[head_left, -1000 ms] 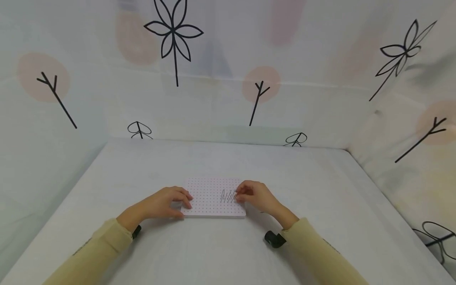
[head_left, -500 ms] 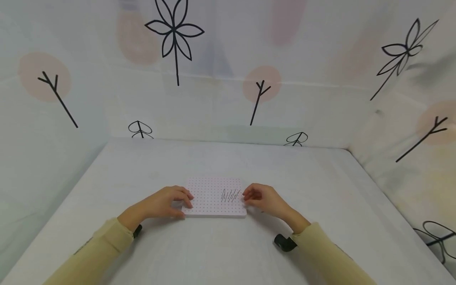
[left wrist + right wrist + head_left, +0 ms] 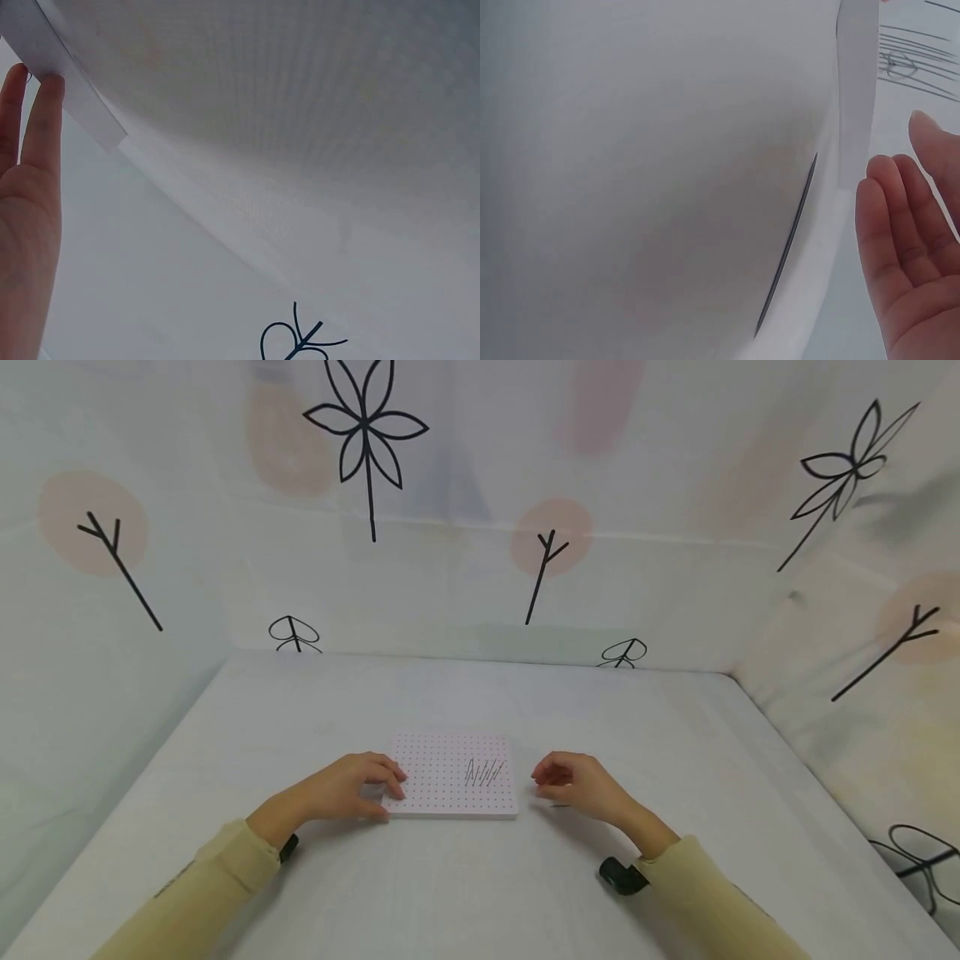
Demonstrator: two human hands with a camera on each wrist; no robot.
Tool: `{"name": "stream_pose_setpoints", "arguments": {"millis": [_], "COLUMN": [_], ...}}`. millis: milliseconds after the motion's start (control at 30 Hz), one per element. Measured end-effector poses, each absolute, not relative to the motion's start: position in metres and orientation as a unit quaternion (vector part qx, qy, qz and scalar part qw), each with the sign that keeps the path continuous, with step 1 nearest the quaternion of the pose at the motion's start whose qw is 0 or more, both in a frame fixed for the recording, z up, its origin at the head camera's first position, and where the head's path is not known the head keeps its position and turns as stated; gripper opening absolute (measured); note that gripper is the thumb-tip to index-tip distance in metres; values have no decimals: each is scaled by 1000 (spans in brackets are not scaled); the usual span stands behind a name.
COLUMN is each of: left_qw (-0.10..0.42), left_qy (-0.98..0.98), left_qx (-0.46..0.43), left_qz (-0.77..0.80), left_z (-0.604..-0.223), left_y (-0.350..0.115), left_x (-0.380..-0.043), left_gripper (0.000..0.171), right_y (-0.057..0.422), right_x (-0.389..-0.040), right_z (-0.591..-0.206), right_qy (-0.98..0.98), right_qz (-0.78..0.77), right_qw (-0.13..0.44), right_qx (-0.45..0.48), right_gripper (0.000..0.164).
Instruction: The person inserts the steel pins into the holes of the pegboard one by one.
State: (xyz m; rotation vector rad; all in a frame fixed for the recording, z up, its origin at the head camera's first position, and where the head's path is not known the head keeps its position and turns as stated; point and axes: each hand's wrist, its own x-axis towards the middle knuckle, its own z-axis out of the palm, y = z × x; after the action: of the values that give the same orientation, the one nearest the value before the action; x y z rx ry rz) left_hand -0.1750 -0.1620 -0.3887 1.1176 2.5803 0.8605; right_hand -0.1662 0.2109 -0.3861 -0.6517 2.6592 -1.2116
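Note:
A white pegboard (image 3: 438, 799) dotted with a grid of small holes lies on the table. Several thin dark metal pins (image 3: 483, 772) stand in its right half, most of them leaning. My left hand (image 3: 337, 789) rests at the board's left side, fingertips over the edge and thumb by the front corner. In the left wrist view two fingertips (image 3: 51, 86) touch the board's side. My right hand (image 3: 588, 787) hovers right of the board with relaxed fingers and nothing between them. Under it a loose pin (image 3: 786, 247), pointed at its ends, lies on the table.
The white-covered table (image 3: 450, 885) meets a patterned cloth backdrop (image 3: 450, 585) behind and at both sides. A black wrist camera (image 3: 624, 877) juts out below the right wrist, and another (image 3: 288, 847) shows under the left one.
My right hand has moved away from the pins to the right, off the board, leaving the rightmost pin standing there. The loose pin beneath it now shows more. The left hand stays put.

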Motion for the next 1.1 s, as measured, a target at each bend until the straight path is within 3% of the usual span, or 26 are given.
{"name": "stream_pose_setpoints", "arguments": {"millis": [600, 1100], "left_qw": [90, 97], "left_qy": [874, 875], "left_qx": [381, 375], "left_qz": [288, 291], "left_z": [-389, -388], "left_y": [-162, -162], "left_x": [-174, -174], "left_gripper": [22, 22], "right_y": [240, 246], "right_x": [-163, -169], "right_z": [-388, -391], "right_qy": [905, 898], "right_qz": [-343, -333], "right_qw": [59, 139], "right_qx": [-246, -251], "right_gripper": [15, 11]}}
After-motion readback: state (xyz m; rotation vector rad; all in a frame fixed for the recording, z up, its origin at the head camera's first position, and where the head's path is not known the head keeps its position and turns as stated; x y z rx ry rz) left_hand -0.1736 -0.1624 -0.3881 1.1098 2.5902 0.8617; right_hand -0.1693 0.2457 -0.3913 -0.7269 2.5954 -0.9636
